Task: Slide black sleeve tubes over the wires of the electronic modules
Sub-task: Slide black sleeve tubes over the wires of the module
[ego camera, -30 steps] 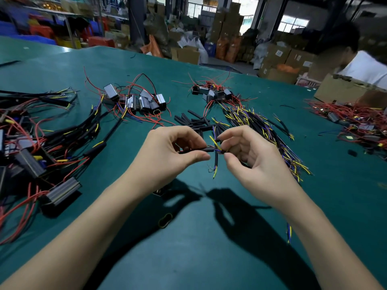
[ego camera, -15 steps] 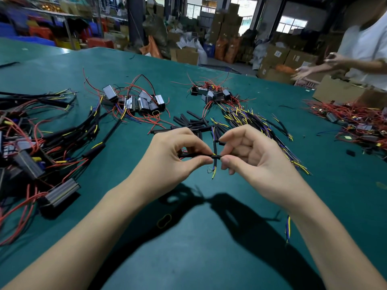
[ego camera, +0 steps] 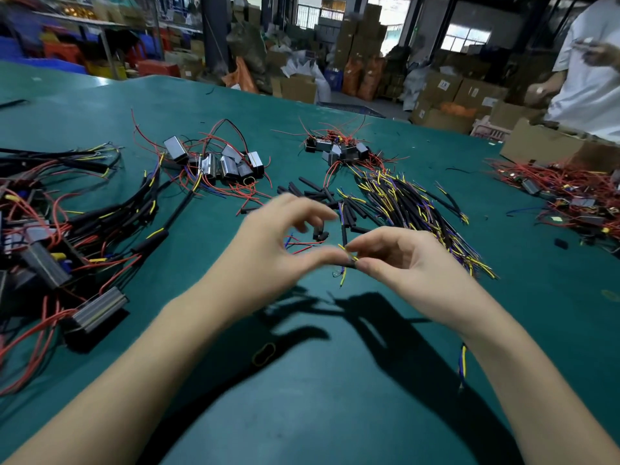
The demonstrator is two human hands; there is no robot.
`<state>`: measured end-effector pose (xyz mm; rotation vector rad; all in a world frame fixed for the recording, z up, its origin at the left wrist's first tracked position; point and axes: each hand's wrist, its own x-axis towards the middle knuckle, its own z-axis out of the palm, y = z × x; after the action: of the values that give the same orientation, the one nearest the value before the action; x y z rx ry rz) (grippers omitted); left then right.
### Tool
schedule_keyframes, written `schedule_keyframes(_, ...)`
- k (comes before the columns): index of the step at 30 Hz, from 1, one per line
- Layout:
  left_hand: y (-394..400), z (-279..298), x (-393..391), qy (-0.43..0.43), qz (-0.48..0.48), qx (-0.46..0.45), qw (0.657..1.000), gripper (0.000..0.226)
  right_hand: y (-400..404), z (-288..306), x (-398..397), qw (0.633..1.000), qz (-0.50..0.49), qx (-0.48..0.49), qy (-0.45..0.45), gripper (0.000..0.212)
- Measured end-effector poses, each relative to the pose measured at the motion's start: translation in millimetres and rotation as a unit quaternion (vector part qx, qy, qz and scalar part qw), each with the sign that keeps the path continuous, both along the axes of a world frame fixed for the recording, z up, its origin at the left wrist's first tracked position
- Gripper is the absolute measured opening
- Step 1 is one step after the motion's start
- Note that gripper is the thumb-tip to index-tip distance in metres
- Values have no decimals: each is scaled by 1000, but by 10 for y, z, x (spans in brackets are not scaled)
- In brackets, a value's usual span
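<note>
Right hand [ego camera: 399,260] pinches thin black sleeve tube [ego camera: 349,261] over yellow wires; blurred left hand [ego camera: 268,250] loosely curled, empty

Green-topped table [ego camera: 335,414], modules with red wires [ego camera: 214,162] at far left-centre, second module cluster [ego camera: 339,149] beyond, loose black sleeve tubes [ego camera: 312,189] between them, sleeved wire bundle [ego camera: 412,203] (yellow and blue tips), cardboard box [ego camera: 543,146] at far right edge, rubber band [ego camera: 264,353] near front.

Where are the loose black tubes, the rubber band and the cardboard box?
Loose black tubes [ego camera: 313,193]: head view, middle of the pile.
Rubber band [ego camera: 264,353]: head view, on its loop.
Cardboard box [ego camera: 543,147]: head view, its front wall.
</note>
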<state>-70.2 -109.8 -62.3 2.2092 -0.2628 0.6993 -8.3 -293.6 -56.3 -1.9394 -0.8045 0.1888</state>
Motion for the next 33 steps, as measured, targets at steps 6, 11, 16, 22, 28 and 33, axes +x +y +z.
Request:
schedule_keyframes(6, 531, 102, -61, 324, 9, -5, 946, 24, -30, 24, -1, 1000, -3, -26, -17, 25)
schedule_keyframes(11, 474, 62, -71, 369, -21, 25, 929, 17, -43, 35, -5, 999, 5, -27, -33, 27)
schedule_keyframes(16, 420, 111, -98, 346, -76, -59, 933, 22, -60, 43, -2, 998, 16, -12, -53, 30)
schedule_keyframes(22, 341, 148, -135, 345, -90, -88, 930, 31, -60, 30, -11, 998, 45, 10, -53, 31)
schedule_keyframes(28, 245, 162, -137, 318, -86, -89, 940, 24, -27, 0, -5, 996, 41, -1, -81, 35)
schedule_keyframes(33, 161, 187, -134, 299, -95, -157, 937, 14, -6, 7, 10, 995, 21, -5, -99, 28)
